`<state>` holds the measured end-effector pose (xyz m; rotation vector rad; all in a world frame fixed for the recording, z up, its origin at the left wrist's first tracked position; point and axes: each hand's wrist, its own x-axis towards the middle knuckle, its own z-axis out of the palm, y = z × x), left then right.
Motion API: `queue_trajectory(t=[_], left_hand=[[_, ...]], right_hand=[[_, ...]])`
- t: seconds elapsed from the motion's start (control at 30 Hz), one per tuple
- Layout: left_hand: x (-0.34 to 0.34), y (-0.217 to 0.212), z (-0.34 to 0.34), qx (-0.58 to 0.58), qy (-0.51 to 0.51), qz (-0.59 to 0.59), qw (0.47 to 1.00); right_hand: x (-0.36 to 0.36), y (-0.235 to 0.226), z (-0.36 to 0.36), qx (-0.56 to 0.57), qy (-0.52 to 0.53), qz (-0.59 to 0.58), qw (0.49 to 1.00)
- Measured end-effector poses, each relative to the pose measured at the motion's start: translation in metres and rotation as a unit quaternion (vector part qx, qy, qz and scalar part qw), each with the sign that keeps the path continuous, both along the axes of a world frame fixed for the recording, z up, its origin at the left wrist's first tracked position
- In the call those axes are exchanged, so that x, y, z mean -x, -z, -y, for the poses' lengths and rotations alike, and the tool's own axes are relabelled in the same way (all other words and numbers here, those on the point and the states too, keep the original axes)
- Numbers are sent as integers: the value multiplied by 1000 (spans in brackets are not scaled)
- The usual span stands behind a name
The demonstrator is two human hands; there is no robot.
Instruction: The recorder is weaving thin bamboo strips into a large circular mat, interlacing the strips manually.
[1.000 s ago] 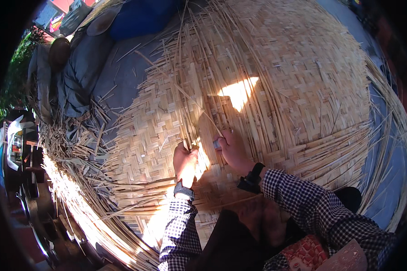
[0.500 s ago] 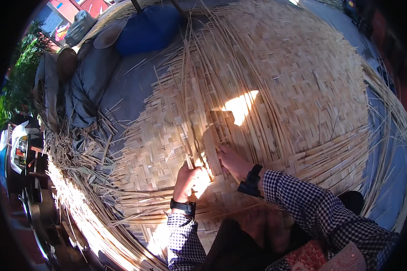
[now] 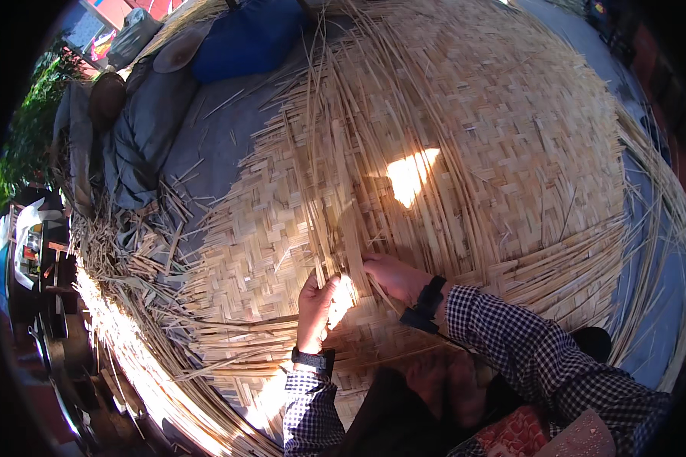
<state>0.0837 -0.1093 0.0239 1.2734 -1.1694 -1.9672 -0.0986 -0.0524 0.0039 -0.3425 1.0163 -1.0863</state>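
A large woven mat [image 3: 522,114] of flat straw-coloured strips spreads out in front of me. Many loose strips [image 3: 329,156] run lengthwise over it toward the far edge. My left hand [image 3: 318,308] is closed, thumb against fingers, on the near ends of a few of these strips. Just to its right, my right hand [image 3: 395,276] pinches a wider flat strip [image 3: 352,236] near the woven part; its fingertips are partly hidden. Bright sunlight falls on the left fingers, and a sunlit patch lies on the strips beyond.
Unwoven strip ends stick out at left and right. Scraps of strip [image 3: 149,251] are heaped at the left, near grey sacks [image 3: 149,129]. A blue bundle [image 3: 248,38] and a round hat [image 3: 181,50] lie farther off. My bare feet [image 3: 453,381] rest on the near part.
Both hands stay close together at the strips. My right hand has shifted slightly left and down, and the left hand's thumb now lies straighter along the strips.
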Motion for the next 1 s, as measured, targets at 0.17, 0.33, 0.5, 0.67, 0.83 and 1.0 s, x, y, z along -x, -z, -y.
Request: queue_trajectory(t=[0.17, 0.33, 0.5, 0.67, 0.83, 1.0], left_hand=[[-4, -22, 11, 39, -108, 72, 991], [8, -41, 39, -35, 26, 74, 996], [19, -24, 55, -27, 80, 68, 994], [15, -10, 54, 1, 144, 25, 989], [15, -10, 56, -21, 151, -4, 988], [18, 7, 53, -27, 85, -23, 996]], right_hand=[[2, -5, -9, -19, 14, -8, 1000], [-4, -6, -19, 9, 14, -49, 999], [-6, 6, -24, 60, 25, -167, 984], [-14, 6, -29, 146, 64, -533, 831], [-9, -10, -25, 88, 52, -395, 913], [25, -9, 6, 49, -284, -160, 944]])
